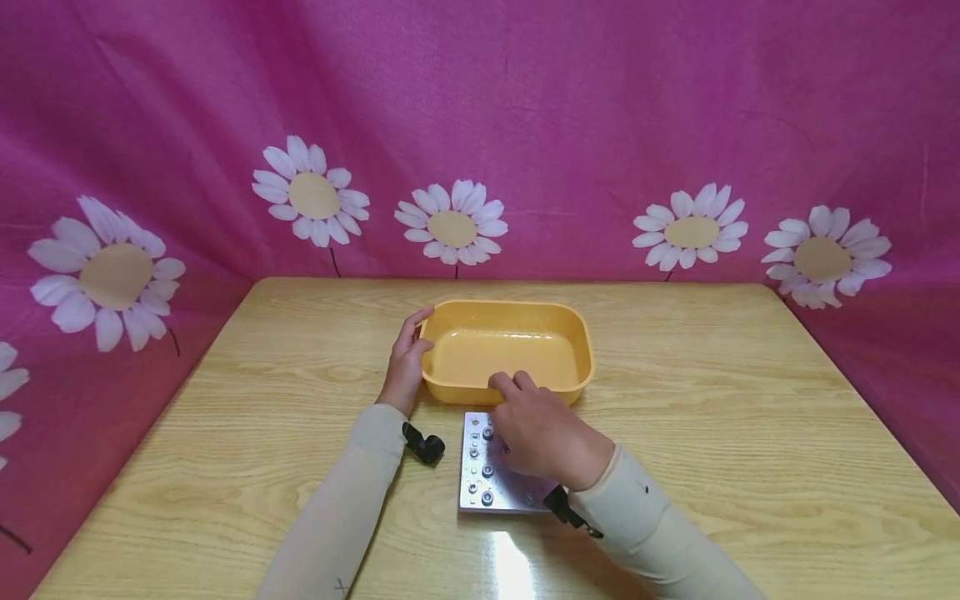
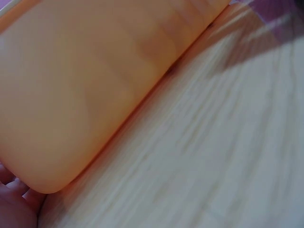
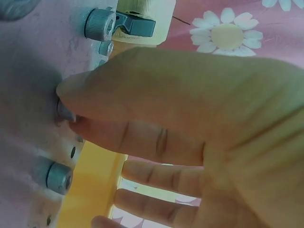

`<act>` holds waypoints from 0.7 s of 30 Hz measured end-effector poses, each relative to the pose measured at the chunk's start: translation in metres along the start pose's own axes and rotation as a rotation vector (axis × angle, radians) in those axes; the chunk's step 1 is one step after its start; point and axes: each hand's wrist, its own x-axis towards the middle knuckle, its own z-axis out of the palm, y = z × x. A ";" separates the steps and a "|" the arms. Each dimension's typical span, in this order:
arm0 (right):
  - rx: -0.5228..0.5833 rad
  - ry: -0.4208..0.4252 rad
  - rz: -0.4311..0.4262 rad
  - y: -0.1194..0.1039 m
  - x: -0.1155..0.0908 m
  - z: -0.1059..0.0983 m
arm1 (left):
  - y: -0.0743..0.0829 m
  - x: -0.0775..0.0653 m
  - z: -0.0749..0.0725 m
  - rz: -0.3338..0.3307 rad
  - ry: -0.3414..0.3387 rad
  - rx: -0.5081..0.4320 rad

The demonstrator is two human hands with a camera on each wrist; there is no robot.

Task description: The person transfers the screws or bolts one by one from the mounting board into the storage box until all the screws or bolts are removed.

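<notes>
A metal plate (image 1: 510,498) with several socket head screws lies on the table in front of a yellow plastic tub (image 1: 457,393). Over the plate, my right hand (image 1: 551,433) pinches one screw (image 3: 65,112) between thumb and index finger, its other fingers stretched out toward the tub. Two more screws stand near it in the right wrist view, a lower screw (image 3: 59,178) and an upper screw (image 3: 99,24). My left hand (image 1: 403,371) grips the tub's left side, thumb over the rim. The tub looks empty inside.
The wooden table (image 1: 720,400) carries the plate and tub. A magenta cloth (image 1: 570,100) with white flowers hangs behind and at both sides. Black wrist mounts, one on the left sleeve (image 1: 423,446) and one on the right sleeve (image 1: 572,510), sit close to the plate.
</notes>
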 end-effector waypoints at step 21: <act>0.055 0.021 -0.038 0.005 0.001 -0.001 | 0.014 -0.007 0.004 0.007 -0.005 -0.001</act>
